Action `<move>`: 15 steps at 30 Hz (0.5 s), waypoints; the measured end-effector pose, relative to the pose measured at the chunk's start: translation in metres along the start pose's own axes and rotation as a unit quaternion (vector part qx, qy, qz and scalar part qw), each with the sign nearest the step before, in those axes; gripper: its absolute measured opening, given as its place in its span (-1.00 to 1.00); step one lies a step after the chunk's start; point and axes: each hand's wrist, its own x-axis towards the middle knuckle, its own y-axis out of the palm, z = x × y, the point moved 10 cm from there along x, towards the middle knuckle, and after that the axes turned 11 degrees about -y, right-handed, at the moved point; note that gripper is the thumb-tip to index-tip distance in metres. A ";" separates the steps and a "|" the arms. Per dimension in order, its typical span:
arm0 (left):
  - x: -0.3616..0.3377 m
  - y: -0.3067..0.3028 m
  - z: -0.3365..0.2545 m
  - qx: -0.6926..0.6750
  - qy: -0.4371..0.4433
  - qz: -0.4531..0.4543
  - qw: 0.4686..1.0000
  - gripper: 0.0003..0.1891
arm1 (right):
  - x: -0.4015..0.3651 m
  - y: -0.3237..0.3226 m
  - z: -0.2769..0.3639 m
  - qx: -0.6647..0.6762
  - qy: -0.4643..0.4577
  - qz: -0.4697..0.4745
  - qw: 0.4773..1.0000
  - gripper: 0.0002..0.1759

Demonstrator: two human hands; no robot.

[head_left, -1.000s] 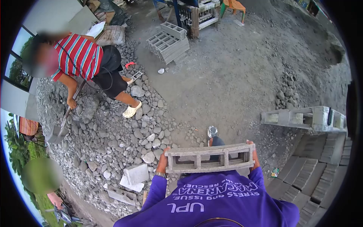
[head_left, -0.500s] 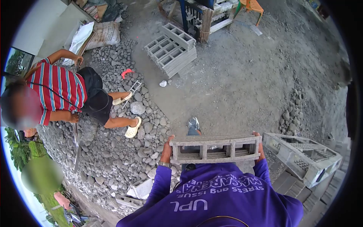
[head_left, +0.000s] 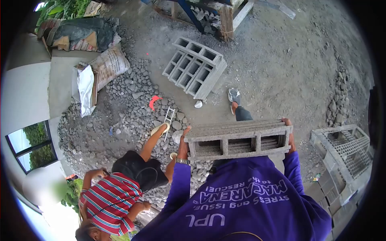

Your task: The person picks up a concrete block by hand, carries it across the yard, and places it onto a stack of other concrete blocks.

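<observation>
Grey dirt ground [head_left: 277, 60] and loose gravel [head_left: 120, 120] make up this yard. Closest in, a hollow concrete block [head_left: 239, 138] sits level just in front of the purple-shirted chest, its cavities facing the camera. The left hand [head_left: 184, 145] presses its left end, thumb up along the corner. The right hand [head_left: 288, 134] wraps the right end, so each grip is closed on the block, with both arms bent and the elbows low. Carrying it well probably calls for even pressure from both ends, keeping it close to the body, and careful footing over the stones. Just to the left, a person in a striped shirt [head_left: 110, 199] bends over the gravel. Farther off lie a stack of blocks [head_left: 195, 68] and cement sacks [head_left: 108, 64].
</observation>
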 end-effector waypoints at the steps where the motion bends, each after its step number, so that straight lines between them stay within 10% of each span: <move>1: 0.013 0.000 -0.020 -0.004 -0.005 -0.013 1.000 -0.56 | 0.013 0.025 0.006 -0.008 0.001 0.000 1.000 -0.61; 3: 0.008 -0.045 -0.036 0.000 0.000 -0.046 0.999 -0.56 | 0.030 0.037 -0.020 -0.029 0.055 0.006 0.998 -0.57; 5: -0.014 0.057 -0.097 -0.015 -0.045 0.025 0.999 -0.53 | 0.076 0.047 -0.025 -0.096 -0.025 -0.003 0.995 -0.54; 15: 0.205 -0.015 -0.242 0.206 -0.048 0.051 0.976 -0.58 | 0.159 0.133 -0.121 -0.090 -0.067 -0.104 0.988 -0.49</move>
